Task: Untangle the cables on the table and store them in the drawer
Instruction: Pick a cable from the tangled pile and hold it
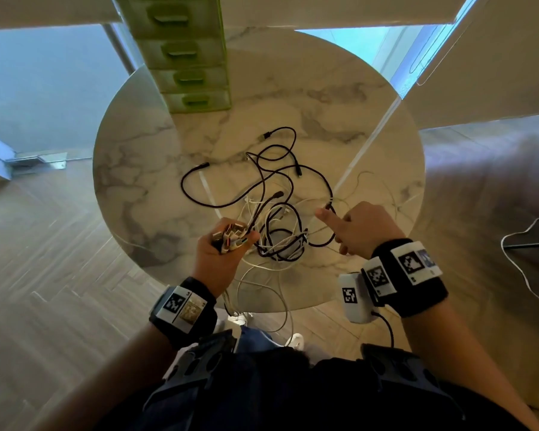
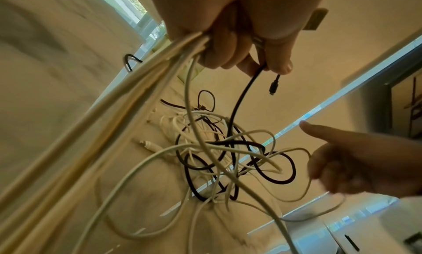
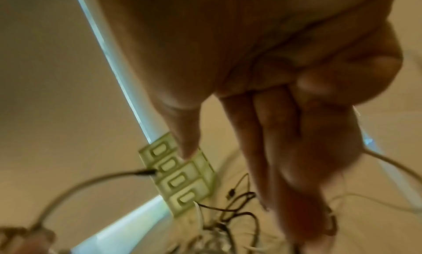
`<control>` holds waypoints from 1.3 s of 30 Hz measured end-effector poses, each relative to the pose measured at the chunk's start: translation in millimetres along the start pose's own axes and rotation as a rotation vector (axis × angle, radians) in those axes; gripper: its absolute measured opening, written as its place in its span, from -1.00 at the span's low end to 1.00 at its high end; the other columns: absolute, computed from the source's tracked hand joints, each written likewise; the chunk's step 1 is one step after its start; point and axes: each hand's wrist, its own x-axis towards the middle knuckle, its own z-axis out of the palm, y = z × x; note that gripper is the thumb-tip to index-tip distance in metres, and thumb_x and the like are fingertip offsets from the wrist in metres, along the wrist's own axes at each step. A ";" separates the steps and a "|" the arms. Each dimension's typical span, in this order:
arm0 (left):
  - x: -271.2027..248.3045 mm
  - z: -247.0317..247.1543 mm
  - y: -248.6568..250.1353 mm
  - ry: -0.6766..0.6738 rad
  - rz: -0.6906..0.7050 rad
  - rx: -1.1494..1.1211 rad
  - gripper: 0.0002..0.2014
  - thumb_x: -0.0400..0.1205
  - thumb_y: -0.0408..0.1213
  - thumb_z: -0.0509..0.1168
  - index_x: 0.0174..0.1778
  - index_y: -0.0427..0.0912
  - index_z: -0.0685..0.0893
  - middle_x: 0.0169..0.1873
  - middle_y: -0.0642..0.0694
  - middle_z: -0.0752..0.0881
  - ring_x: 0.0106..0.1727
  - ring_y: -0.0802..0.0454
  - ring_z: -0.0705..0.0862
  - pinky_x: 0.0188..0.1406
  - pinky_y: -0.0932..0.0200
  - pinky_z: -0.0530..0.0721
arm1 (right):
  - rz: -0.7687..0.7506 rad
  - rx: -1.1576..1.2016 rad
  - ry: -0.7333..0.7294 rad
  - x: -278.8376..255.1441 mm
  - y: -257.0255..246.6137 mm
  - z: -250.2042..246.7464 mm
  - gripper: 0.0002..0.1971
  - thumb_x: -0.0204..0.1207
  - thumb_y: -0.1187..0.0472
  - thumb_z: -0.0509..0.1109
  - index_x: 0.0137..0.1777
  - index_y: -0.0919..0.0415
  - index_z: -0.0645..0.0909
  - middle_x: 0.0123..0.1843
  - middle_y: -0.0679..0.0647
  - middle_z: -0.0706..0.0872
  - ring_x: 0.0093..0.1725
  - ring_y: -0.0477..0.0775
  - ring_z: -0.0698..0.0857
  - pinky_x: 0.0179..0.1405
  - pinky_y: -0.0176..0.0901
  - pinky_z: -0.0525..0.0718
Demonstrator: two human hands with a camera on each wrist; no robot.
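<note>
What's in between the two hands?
The tangle of black and white cables lies on the table between the left hand and right hand, clearest in the head view.

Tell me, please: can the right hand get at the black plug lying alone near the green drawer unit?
Probably yes. The right hand holds nothing, and the black plug lies in the open on the table, with only loose cable loops between them.

A round marble-patterned tabletop (image 1: pixel 143 169) stands on a wood-plank floor (image 1: pixel 44 275) (laid in a herringbone pattern); a loose white cord (image 1: pixel 520 269) trails across the floor at far right, and glass panels (image 1: pixel 44 88) stand behind
</note>
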 end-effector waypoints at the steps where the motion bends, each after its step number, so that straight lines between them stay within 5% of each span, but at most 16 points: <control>1: -0.5 1.7 1.6 -0.013 0.018 -0.002 -0.80 0.49 -0.50 0.42 -0.28 -0.13 0.58 -0.34 -0.05 0.63 -0.32 0.32 0.62 -0.25 0.49 0.55 | -0.022 0.091 -0.012 -5.4 -3.0 -2.0 -0.25 0.43 -0.45 0.10 -0.45 0.24 0.69 -0.53 0.05 0.74 -0.41 -0.04 0.72 -0.15 -0.12 0.65; 5: -4.8 11.8 2.7 -0.139 0.042 -0.006 -0.86 0.43 -0.41 0.47 -0.25 -0.16 0.63 -0.21 -0.09 0.62 -0.22 0.24 0.65 -0.15 0.40 0.62 | -0.152 0.494 -0.163 -11.2 -23.9 19.1 -0.48 0.49 -0.27 0.24 -0.18 0.21 0.73 -0.27 0.03 0.81 -0.25 -0.03 0.75 -0.15 -0.17 0.66; 8: -11.3 14.7 4.3 -0.291 -0.030 -0.033 -0.81 0.36 -0.22 0.49 -0.14 -0.07 0.70 -0.16 -0.02 0.72 -0.13 0.13 0.72 -0.07 0.31 0.68 | -0.244 0.771 -0.141 -11.9 -31.8 43.4 -0.81 0.59 0.14 0.31 -0.13 0.19 0.69 -0.18 0.06 0.78 -0.12 0.03 0.74 -0.04 -0.10 0.66; 10: -13.5 14.1 11.6 -0.264 -0.106 -0.051 -0.85 0.43 -0.32 0.46 -0.14 -0.03 0.69 -0.25 0.08 0.78 -0.19 0.23 0.74 -0.15 0.41 0.65 | -0.225 1.019 -0.145 -16.8 -29.1 44.3 -0.81 0.63 0.29 0.24 -0.17 0.21 0.65 -0.19 0.10 0.79 -0.08 0.12 0.76 0.05 -0.01 0.68; 12: -10.6 9.7 18.3 -0.086 -0.143 -0.075 -0.84 0.55 -0.40 0.35 -0.29 -0.06 0.64 -0.49 0.07 0.71 -0.45 0.32 0.64 -0.43 0.50 0.56 | -0.209 1.162 -0.175 -23.1 -23.7 41.8 -0.76 0.67 0.32 0.14 -0.18 0.24 0.58 -0.27 0.10 0.76 -0.17 0.08 0.75 -0.03 -0.08 0.72; 15: -4.7 -2.3 24.3 0.067 -0.179 -0.235 -0.73 0.64 -0.28 0.28 -0.42 -0.04 0.60 -0.63 0.10 0.49 -0.66 0.29 0.39 -0.69 0.45 0.36 | -0.280 1.065 -0.147 -35.9 -19.8 43.5 -0.78 0.69 0.36 0.07 -0.14 0.21 0.48 -0.31 0.07 0.68 -0.28 -0.09 0.72 -0.13 -0.22 0.73; 20: -7.2 14.8 43.1 -0.205 -0.122 -0.145 -0.91 0.55 -0.52 0.35 -0.22 -0.30 0.60 -0.64 0.10 0.61 -0.62 0.34 0.52 -0.56 0.53 0.45 | -0.435 0.945 -0.245 -49.3 -32.4 52.4 -0.84 0.65 0.39 0.16 -0.10 0.22 0.54 -0.26 0.11 0.68 -0.21 -0.04 0.71 -0.07 -0.18 0.72; 23: -6.1 16.8 38.9 -0.188 -0.131 -0.181 -0.86 0.59 -0.34 0.33 -0.28 -0.08 0.67 -0.58 0.09 0.57 -0.57 0.28 0.46 -0.55 0.45 0.43 | -0.431 0.786 -0.151 -41.5 -24.2 57.7 -0.93 0.59 0.30 0.30 -0.03 0.20 0.62 -0.09 0.18 0.72 -0.10 0.00 0.69 -0.03 -0.22 0.68; 26: -4.0 6.4 32.1 -0.167 -0.163 -0.299 -0.82 0.61 -0.12 0.30 -0.30 0.09 0.72 -0.37 0.07 0.67 -0.30 0.12 0.60 -0.28 0.26 0.66 | -0.472 0.323 -0.019 -20.7 5.7 76.0 -0.79 0.51 0.18 0.41 0.13 0.08 0.66 0.14 0.05 0.69 0.16 0.05 0.60 0.21 -0.17 0.50; 28: -4.5 -3.8 33.8 -0.226 -0.186 -0.443 -0.77 0.57 -0.06 0.35 -0.41 0.03 0.66 -0.45 0.03 0.62 -0.37 0.09 0.60 -0.08 0.06 0.74 | -0.583 0.124 0.019 -7.8 23.7 89.7 -0.75 0.48 0.16 0.39 0.14 0.13 0.71 0.13 0.08 0.72 0.20 0.16 0.57 0.23 -0.16 0.35; 30: -4.0 -17.2 35.6 -0.255 -0.269 -0.500 -0.71 0.49 -0.09 0.44 -0.50 0.00 0.55 -0.62 0.07 0.41 -0.62 0.19 0.38 -0.45 0.22 0.65 | -0.557 0.181 0.058 2.6 32.9 89.8 -0.80 0.49 0.21 0.40 0.06 0.18 0.76 0.05 0.11 0.75 0.14 0.17 0.60 0.17 -0.20 0.38; 31: -3.2 -25.0 34.6 -0.251 -0.313 -0.456 -0.72 0.46 -0.15 0.45 -0.50 -0.02 0.52 -0.66 0.08 0.34 -0.67 0.21 0.28 -0.66 0.33 0.44 | -0.489 0.256 0.088 7.9 35.0 84.6 -0.83 0.50 0.24 0.41 0.05 0.19 0.77 0.04 0.11 0.75 0.10 0.13 0.62 0.15 -0.21 0.45; 33: -1.1 -39.5 32.2 -0.263 -0.392 -0.291 -0.77 0.44 -0.26 0.44 -0.42 -0.12 0.49 -0.69 0.06 0.28 -0.72 0.20 0.21 -0.74 0.40 0.16 | -0.331 0.389 0.146 20.0 38.1 69.1 -0.83 0.50 0.25 0.42 0.04 0.21 0.77 0.04 0.08 0.75 0.04 0.02 0.64 0.15 -0.17 0.56; 37: -2.0 -47.4 22.8 -0.293 -0.458 0.040 -0.69 0.44 -0.33 0.48 -0.44 -0.16 0.44 -0.73 0.07 0.37 -0.72 0.20 0.30 -0.76 0.38 0.28 | -0.277 0.319 0.216 43.6 43.8 48.8 -0.81 0.53 0.19 0.40 0.08 0.18 0.75 0.07 0.11 0.75 0.06 0.03 0.65 0.02 -0.37 0.48; 39: -3.0 -40.7 14.9 -0.234 -0.372 0.199 -0.65 0.46 -0.29 0.50 -0.48 -0.12 0.44 -0.71 0.09 0.43 -0.67 0.25 0.36 -0.63 0.42 0.37 | -0.271 0.289 0.229 49.1 40.7 46.6 -0.80 0.55 0.20 0.38 0.10 0.21 0.74 0.08 0.17 0.72 0.06 0.11 0.65 0.05 -0.24 0.55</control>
